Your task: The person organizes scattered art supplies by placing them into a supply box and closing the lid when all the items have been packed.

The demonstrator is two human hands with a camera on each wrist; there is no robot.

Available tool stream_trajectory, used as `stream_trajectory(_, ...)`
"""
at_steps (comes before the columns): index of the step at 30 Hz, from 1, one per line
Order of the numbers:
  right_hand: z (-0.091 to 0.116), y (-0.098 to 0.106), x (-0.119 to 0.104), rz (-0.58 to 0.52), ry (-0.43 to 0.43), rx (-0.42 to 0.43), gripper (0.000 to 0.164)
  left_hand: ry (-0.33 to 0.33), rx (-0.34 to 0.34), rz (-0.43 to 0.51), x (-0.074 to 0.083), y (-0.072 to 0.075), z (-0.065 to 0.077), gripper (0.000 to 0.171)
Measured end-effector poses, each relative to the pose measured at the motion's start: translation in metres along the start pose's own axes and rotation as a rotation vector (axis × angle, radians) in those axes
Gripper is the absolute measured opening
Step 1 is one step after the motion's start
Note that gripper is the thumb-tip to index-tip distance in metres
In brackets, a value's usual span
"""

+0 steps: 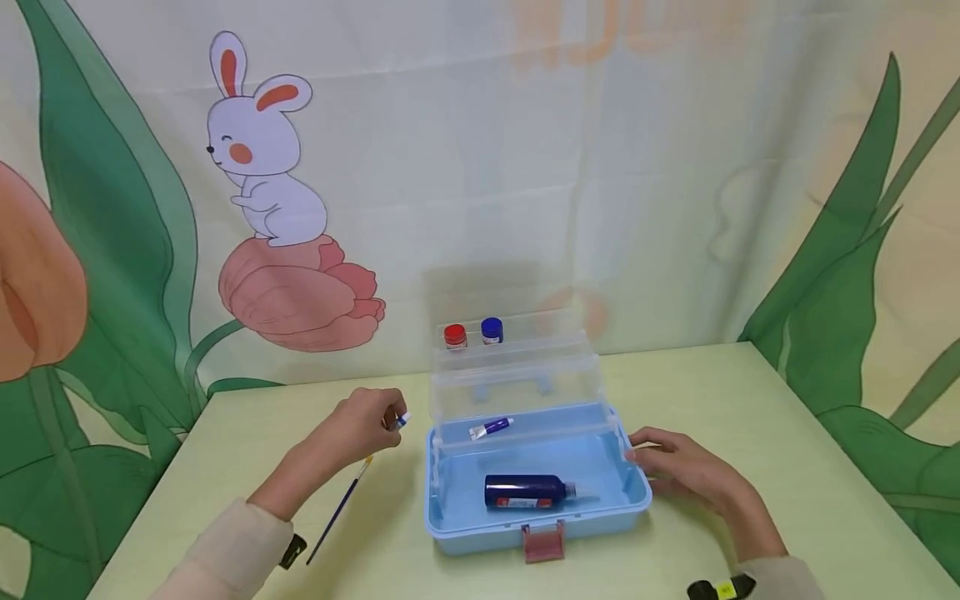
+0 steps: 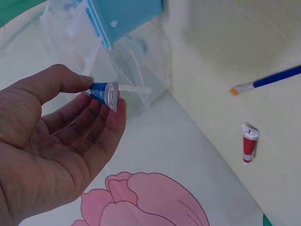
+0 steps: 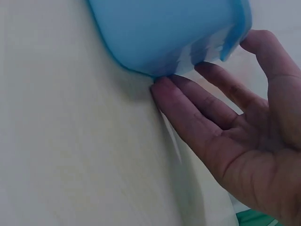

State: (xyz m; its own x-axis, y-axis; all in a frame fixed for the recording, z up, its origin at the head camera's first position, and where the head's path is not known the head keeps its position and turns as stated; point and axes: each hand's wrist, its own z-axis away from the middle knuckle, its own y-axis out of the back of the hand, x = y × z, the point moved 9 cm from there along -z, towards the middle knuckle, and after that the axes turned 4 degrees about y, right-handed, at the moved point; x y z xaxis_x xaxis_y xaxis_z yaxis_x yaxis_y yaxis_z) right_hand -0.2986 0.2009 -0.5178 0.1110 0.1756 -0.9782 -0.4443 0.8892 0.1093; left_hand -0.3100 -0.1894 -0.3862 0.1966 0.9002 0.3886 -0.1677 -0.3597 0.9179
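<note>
On my head feed, a pale fabric backdrop, printed with a white rabbit, large leaves and pink flowers, hangs behind a pale yellow-green table. Before me sits a light-blue box, with clear plastic parts raised at its back and a pinkish latch in front.

To its right, I see the right hand with loosely bent fingers touching the box's end; they are not clenched. To its left, above the table, the left hand pinches a small blue tube between thumb and fingers, clear of the box.

Inside, a dark-blue bottle lies on its side, nozzle to my right. A paintbrush lies on the table left of the box. A blue-lidded jar and a red-lidded jar show at the top of the clear parts.

A purple tube lies toward the box's back; I can't tell on which level. My left wrist feed shows a red tube on the table, near the brush tip.
</note>
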Motion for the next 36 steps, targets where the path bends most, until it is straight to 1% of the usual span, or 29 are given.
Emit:
stream_trajectory(5, -0.007, -0.003, -0.005, 0.051, 0.066, -0.038, 0.04, 0.042, -0.017, 0.021, 0.005, 0.001, 0.003, 0.02)
stream_trajectory(7, -0.007, -0.004, -0.005, 0.065, 0.078, -0.037, 0.04, 0.05, -0.022, 0.03, 0.008, 0.0, 0.003, 0.02)
stream_trajectory(10, -0.005, -0.005, -0.005, 0.061, 0.085, -0.025, 0.043, 0.038, -0.019, 0.031, 0.013, 0.001, 0.004, 0.02)
stream_trajectory(14, 0.0, -0.005, -0.006, -0.006, 0.088, 0.003, 0.047, 0.012, -0.006, 0.026, 0.02, 0.004, 0.003, 0.02)
stream_trajectory(18, 0.003, -0.006, -0.008, -0.049, 0.096, 0.014, 0.047, 0.004, -0.008, 0.021, 0.027, 0.006, 0.001, 0.019)
stream_trajectory(25, 0.004, -0.005, -0.007, -0.064, 0.089, 0.019, 0.043, 0.004, -0.017, 0.019, 0.036, 0.008, 0.001, 0.02)
stream_trajectory(31, 0.003, -0.007, -0.007, -0.074, 0.084, -0.002, 0.04, 0.014, -0.034, 0.022, 0.04, 0.005, -0.003, 0.023)
stream_trajectory(36, 0.002, -0.007, -0.006, -0.068, 0.081, -0.006, 0.037, -0.018, -0.04, 0.008, 0.054, 0.003, -0.01, 0.025)
